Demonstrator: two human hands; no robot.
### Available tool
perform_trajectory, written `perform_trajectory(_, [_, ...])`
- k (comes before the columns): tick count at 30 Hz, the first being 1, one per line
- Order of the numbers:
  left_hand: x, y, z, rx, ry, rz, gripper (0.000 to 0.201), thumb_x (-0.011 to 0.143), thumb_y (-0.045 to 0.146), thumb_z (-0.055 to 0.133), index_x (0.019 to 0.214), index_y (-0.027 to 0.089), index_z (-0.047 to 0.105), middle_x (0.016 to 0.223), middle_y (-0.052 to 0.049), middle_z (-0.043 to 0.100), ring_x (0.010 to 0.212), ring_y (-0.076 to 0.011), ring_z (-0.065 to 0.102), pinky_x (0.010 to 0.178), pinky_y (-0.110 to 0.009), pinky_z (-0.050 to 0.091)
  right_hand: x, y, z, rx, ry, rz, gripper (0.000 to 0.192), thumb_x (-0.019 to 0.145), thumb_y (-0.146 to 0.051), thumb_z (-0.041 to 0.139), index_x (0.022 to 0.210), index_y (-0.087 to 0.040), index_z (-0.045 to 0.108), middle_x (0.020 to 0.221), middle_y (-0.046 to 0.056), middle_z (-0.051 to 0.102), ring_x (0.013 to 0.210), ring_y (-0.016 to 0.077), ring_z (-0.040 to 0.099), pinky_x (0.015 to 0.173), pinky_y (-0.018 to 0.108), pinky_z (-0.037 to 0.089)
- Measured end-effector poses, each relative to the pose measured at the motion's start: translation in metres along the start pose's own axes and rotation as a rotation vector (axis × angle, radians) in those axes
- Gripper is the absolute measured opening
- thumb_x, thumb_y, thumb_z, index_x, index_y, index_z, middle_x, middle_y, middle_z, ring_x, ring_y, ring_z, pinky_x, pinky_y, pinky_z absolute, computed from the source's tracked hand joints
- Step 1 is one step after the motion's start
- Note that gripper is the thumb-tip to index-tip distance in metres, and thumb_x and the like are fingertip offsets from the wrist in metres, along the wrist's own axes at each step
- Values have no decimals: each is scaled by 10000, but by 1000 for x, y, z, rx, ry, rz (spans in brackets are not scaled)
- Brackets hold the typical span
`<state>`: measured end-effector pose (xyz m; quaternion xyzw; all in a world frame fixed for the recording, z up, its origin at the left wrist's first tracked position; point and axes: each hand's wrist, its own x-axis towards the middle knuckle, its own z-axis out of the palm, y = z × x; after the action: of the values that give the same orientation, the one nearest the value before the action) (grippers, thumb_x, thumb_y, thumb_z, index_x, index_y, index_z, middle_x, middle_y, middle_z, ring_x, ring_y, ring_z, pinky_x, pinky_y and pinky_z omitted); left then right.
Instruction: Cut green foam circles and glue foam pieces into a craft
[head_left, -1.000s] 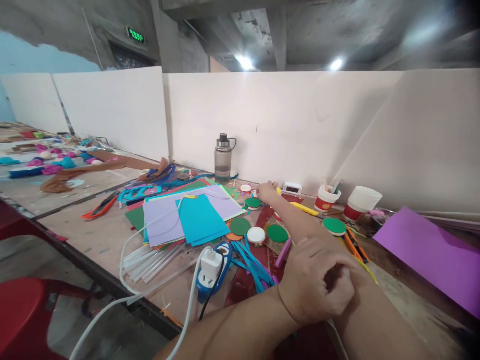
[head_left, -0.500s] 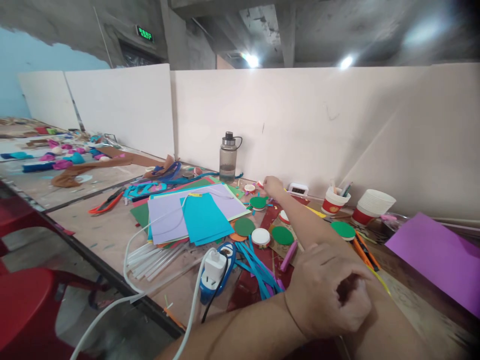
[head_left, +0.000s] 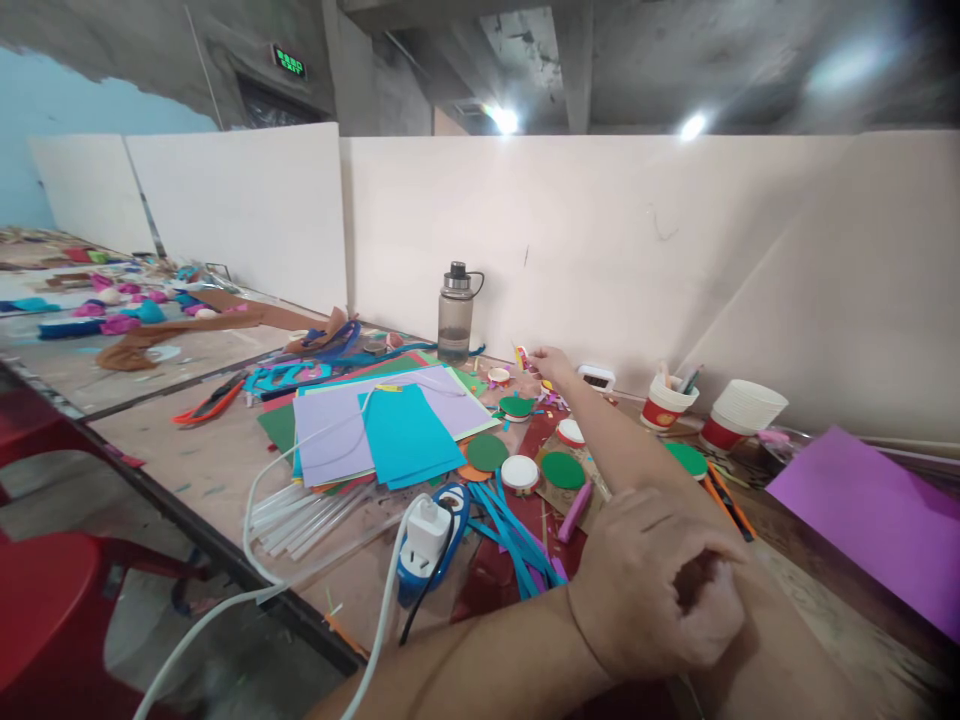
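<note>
Right hand (head_left: 551,364) pinches small red-yellow-white disc-like piece (head_left: 522,357) by upright white partition panel (head_left: 600,230), its long axis near vertical, facing unclear; left hand (head_left: 652,580) loosely curled, can't tell if empty.

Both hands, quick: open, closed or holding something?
Left hand: loosely closed, nothing visible in it.
Right hand: closed, fingertips pinching a small red-and-yellow piece.

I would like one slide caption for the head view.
Right hand holds small colourful piece; curled left hand overlaps the right forearm.
</note>
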<state>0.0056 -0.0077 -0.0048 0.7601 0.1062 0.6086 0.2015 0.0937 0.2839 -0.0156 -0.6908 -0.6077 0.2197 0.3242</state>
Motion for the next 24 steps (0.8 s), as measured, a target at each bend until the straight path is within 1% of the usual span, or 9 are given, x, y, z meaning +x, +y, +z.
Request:
perform_trajectory(3, [1,2,-1,-8,5,-6,117,736,153,510,804,184,600,683,-29,666,675,-142,630,748,-292,524,-4,-5,2,-78,23,-47,317,929,-359,581,1168,-152,608,1167,80,630,996,200,629,851,399,540])
perform_trajectory(7, [-5,3,3,-33,-5,-5,141,721,158,518,819,183,617,663,-23,660,675,-143,635,748,-285,524,-11,-15,8,-216,104,-126,175,911,-256,553,932,-154,694,1002,58,714,951,170,641,832,264,474])
perform_trajectory(9, [-10,2,8,-41,-14,-10,183,712,168,524,857,180,636,667,-26,657,708,-153,646,770,-294,522,-14,-22,12,-287,129,-151,174,890,-227,538,915,-174,702,1004,66,726,947,169,641,792,241,451])
perform_trajectory(12, [-18,-2,16,-42,-219,17,192,735,234,573,902,190,657,677,-25,666,733,-159,657,809,-304,523,-16,-31,19,-392,122,-183,169,861,-208,549,926,-186,704,1029,86,726,963,185,642,777,250,439])
perform_trajectory(14, [-20,-3,19,-31,-290,8,201,765,300,604,927,198,665,691,-29,679,727,-160,660,817,-311,527,-16,-37,24,-454,101,-200,173,862,-199,552,948,-181,701,1052,105,719,1001,199,639,807,266,436])
perform_trajectory(16, [-20,-4,19,-47,-310,23,251,783,362,623,957,187,673,729,-40,698,735,-158,665,820,-302,530,-14,-41,29,-505,72,-208,178,872,-195,554,978,-172,696,1076,124,710,1035,209,633,843,284,437])
perform_trajectory(18, [-17,-4,17,-68,-295,47,276,786,375,635,959,167,686,744,-48,703,740,-153,669,817,-279,530,-11,-43,35,-539,40,-211,169,882,-205,570,989,-162,692,1086,136,701,1049,215,631,876,305,442])
perform_trajectory(21, [-14,-4,15,-65,-281,19,240,784,341,642,933,162,701,694,-41,689,706,-144,665,792,-255,529,-9,-42,42,-557,-9,-218,205,913,-305,590,1021,-151,671,1092,107,683,1033,208,631,912,374,475])
perform_trajectory(24, [-13,-5,16,-59,-325,-6,206,789,313,629,927,178,702,666,-26,686,656,-134,653,763,-252,532,-8,-41,43,-529,-33,-224,271,924,-390,583,1043,-157,653,1074,67,674,973,184,642,881,400,514])
